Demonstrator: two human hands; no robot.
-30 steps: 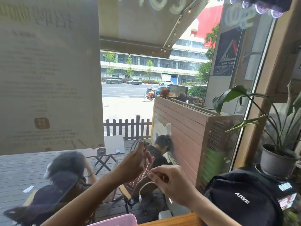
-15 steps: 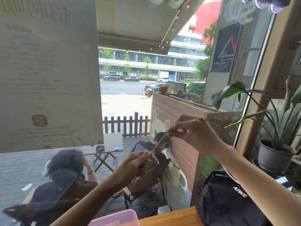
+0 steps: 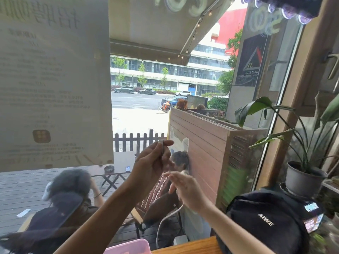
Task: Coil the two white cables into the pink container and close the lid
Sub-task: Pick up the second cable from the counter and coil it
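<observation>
At the bottom edge of the frame, the pink container sits on the wooden worktop, only its far corner in view. From there a white cable rises in a loose curve into your right hand, whose fingers look loosely curled around it, though blur makes the grip hard to judge. Just above and left, your left hand pinches what looks like the gathered end of the cable between thumb and fingertips, held up near frame centre. I cannot make out a second cable here. To coil well, keep the left pinch steady as the anchor, let the right hand feed slack in even loops of one size, and avoid twisting. Lower both hands toward the container before releasing. Farther right, a black backpack rests beside a potted plant.
</observation>
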